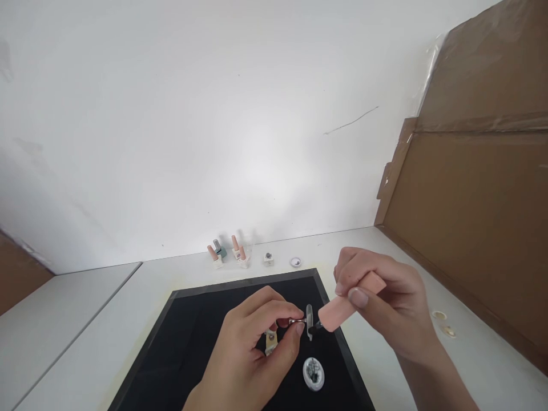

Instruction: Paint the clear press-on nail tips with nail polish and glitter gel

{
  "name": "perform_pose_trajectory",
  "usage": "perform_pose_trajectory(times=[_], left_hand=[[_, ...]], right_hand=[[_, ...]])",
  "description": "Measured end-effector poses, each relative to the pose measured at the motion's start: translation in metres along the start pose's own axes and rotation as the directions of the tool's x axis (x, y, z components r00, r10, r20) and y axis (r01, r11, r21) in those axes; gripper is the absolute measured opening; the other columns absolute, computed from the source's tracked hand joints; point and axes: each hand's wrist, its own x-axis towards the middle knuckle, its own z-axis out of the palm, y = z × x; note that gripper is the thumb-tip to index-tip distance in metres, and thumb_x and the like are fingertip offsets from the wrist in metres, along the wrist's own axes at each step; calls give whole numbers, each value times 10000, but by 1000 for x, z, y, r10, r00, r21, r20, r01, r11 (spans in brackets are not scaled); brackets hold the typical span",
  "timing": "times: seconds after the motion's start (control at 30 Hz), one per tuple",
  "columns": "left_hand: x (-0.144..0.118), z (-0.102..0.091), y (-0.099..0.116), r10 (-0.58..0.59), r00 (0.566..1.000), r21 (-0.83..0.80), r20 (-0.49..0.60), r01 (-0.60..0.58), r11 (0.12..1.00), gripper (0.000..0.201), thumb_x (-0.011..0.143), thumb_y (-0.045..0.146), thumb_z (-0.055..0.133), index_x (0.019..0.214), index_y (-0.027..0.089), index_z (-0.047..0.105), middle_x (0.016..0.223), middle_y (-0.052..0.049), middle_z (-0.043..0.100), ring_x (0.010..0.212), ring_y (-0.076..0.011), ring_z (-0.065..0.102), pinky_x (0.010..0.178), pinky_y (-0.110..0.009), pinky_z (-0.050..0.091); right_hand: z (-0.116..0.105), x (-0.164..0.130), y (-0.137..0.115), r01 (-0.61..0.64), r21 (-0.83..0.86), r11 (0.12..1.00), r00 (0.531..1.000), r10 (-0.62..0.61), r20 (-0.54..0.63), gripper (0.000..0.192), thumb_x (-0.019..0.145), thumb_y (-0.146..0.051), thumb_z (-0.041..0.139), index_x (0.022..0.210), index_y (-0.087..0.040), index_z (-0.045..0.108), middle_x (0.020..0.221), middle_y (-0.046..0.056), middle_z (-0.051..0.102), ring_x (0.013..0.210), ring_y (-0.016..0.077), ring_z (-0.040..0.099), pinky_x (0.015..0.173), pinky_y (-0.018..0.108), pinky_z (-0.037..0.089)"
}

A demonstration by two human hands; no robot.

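My left hand (261, 337) is closed, thumb and fingertips pinching a thin silvery metal stem. At the stem's end a pale, translucent oval disc (309, 322) stands on edge. My right hand (381, 302) grips the peach cap of a nail polish brush (342, 308). Its dark bristle tip points left and meets, or nearly meets, the lower part of the disc. On the black mat (192, 331) below lies a white-rimmed oval piece (313, 374) with a dark, branching pattern. Partly hidden behind my left fingers is a small yellowish object (271, 339).
Several nail polish bottles (243, 258) stand along the white wall. Right of them are a small clear jar (268, 260) and a round white dish (295, 262). Two small pale discs (448, 331) lie at the right, near a tall cardboard panel (471, 194).
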Motion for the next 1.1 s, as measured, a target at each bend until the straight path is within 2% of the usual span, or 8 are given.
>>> perform_pose_trajectory(times=[0.4, 0.67, 1.1], left_hand=[[2, 3, 1, 17, 1000, 23, 9, -17, 1000, 177, 811, 26, 565, 818, 163, 676, 696, -22, 631, 584, -108, 597, 517, -176, 484], [3, 2, 2, 16, 1000, 33, 7, -16, 999, 173, 811, 32, 564, 811, 160, 681, 692, -25, 637, 584, -108, 604, 521, -174, 488], [1, 3, 2, 9, 1000, 25, 12, -9, 1000, 173, 815, 31, 563, 823, 158, 680, 701, -23, 633, 592, -104, 604, 523, -172, 488]], right_hand=[[-2, 2, -1, 6, -38, 999, 999, -4, 52, 148, 847, -122, 603, 734, -218, 601, 532, -35, 551, 491, 102, 451, 415, 214, 347], [-1, 1, -2, -10, -9, 1000, 997, 10, 72, 158, 835, -86, 584, 752, -219, 601, 593, -20, 667, 451, 90, 444, 396, 222, 339], [-2, 2, -2, 6, -29, 1000, 997, -4, 73, 153, 834, -89, 586, 754, -218, 598, 584, -25, 654, 455, 88, 435, 399, 215, 342]])
